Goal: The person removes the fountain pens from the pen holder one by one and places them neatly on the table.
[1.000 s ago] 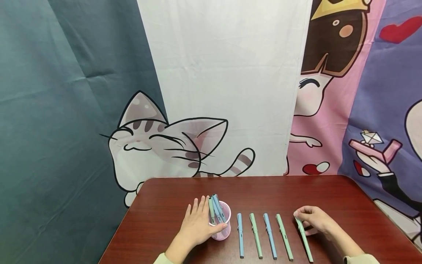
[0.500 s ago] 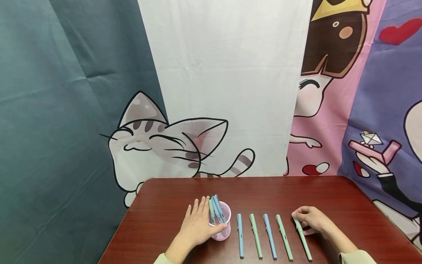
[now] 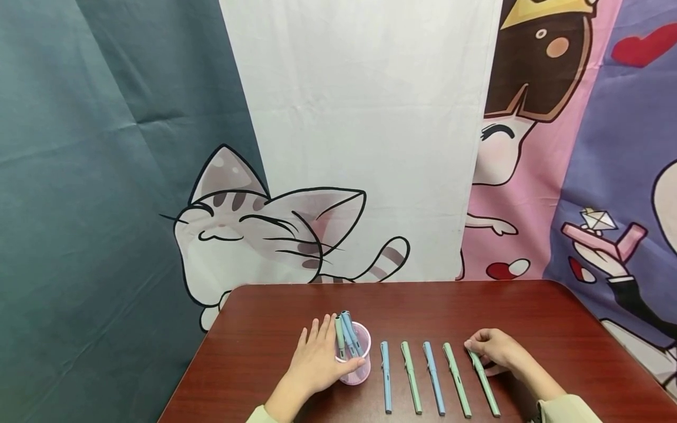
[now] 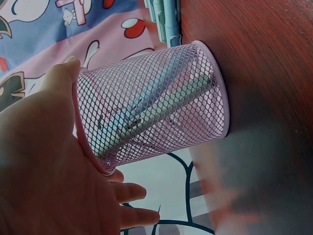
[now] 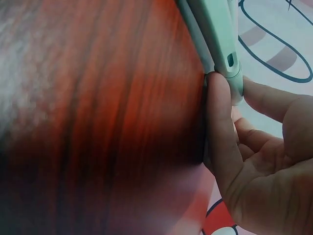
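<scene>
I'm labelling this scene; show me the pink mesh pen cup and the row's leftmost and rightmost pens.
Pink mesh pen cup point(image 4: 188, 116), left wrist view: side wall.
Row's leftmost blue pen point(image 3: 386, 379), head view: middle of barrel.
Row's rightmost green pen point(image 3: 484, 385), head view: barrel.

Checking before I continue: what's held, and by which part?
Right grip pinches the rightmost green pen at its far end; left grip rests straight-fingered against the pink cup.

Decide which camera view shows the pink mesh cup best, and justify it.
The left wrist view: the mesh cup fills its middle, rim to base, with pens visible through the mesh. The head view shows it smaller, partly covered by the left hand. The right wrist view shows none of it.
</scene>
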Demonstrator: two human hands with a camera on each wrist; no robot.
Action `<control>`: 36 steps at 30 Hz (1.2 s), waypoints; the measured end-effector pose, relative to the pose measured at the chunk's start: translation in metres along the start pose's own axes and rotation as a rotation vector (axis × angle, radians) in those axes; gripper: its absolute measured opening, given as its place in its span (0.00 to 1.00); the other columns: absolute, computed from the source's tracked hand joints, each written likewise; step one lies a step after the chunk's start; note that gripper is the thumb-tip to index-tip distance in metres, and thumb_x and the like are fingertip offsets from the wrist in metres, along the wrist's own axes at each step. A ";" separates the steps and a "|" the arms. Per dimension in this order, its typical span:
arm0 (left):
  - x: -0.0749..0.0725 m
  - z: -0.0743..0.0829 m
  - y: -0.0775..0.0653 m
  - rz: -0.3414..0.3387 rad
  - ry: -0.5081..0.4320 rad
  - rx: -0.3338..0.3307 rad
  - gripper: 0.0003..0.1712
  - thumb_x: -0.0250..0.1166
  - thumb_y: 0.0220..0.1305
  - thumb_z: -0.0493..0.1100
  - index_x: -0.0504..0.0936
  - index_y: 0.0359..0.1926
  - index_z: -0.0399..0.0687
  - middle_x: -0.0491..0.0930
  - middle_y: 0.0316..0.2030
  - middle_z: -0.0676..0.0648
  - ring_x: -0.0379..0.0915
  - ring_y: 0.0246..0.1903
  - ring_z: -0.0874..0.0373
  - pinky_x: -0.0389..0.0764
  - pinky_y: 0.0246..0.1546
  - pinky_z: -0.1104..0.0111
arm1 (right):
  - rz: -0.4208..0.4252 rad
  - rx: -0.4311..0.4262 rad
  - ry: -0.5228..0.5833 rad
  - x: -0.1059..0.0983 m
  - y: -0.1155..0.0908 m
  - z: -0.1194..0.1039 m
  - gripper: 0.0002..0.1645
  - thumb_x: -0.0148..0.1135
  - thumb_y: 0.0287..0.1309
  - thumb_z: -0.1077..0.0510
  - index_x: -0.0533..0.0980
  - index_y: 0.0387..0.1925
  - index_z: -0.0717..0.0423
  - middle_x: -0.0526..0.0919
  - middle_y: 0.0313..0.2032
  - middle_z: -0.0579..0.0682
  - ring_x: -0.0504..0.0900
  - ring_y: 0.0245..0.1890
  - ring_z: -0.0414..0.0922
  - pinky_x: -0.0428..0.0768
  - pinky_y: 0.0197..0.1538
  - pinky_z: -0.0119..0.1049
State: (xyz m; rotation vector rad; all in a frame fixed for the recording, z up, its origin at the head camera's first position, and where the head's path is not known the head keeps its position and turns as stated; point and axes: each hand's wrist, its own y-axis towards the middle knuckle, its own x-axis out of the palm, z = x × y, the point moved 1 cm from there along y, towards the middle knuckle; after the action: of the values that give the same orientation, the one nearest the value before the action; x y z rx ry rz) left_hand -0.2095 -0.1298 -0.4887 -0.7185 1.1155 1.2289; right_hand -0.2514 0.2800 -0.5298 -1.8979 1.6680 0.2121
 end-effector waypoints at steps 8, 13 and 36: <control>-0.001 0.000 0.000 -0.006 -0.011 -0.005 0.68 0.59 0.52 0.83 0.57 0.77 0.39 0.60 0.75 0.36 0.54 0.74 0.33 0.53 0.72 0.38 | 0.012 0.001 -0.035 0.000 -0.002 -0.005 0.14 0.66 0.66 0.54 0.78 0.39 0.64 0.75 0.32 0.54 0.78 0.31 0.49 0.87 0.30 0.43; -0.001 0.000 0.000 -0.015 -0.019 -0.009 0.68 0.59 0.52 0.83 0.57 0.77 0.39 0.60 0.75 0.36 0.54 0.74 0.33 0.53 0.72 0.38 | 0.026 0.003 -0.057 0.001 -0.002 -0.005 0.15 0.66 0.65 0.54 0.76 0.37 0.64 0.74 0.31 0.54 0.79 0.30 0.49 0.87 0.29 0.42; -0.001 0.000 -0.001 -0.022 -0.040 -0.015 0.68 0.59 0.52 0.83 0.56 0.78 0.40 0.60 0.75 0.37 0.54 0.74 0.33 0.53 0.72 0.38 | 0.038 -0.004 -0.043 0.003 -0.002 -0.003 0.12 0.66 0.66 0.55 0.76 0.42 0.60 0.76 0.31 0.53 0.79 0.30 0.49 0.86 0.28 0.42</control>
State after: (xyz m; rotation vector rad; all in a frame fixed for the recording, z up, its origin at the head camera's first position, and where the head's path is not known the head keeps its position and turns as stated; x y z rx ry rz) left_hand -0.2082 -0.1302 -0.4883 -0.7135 1.0635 1.2291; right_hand -0.2492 0.2757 -0.5282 -1.8530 1.6768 0.2698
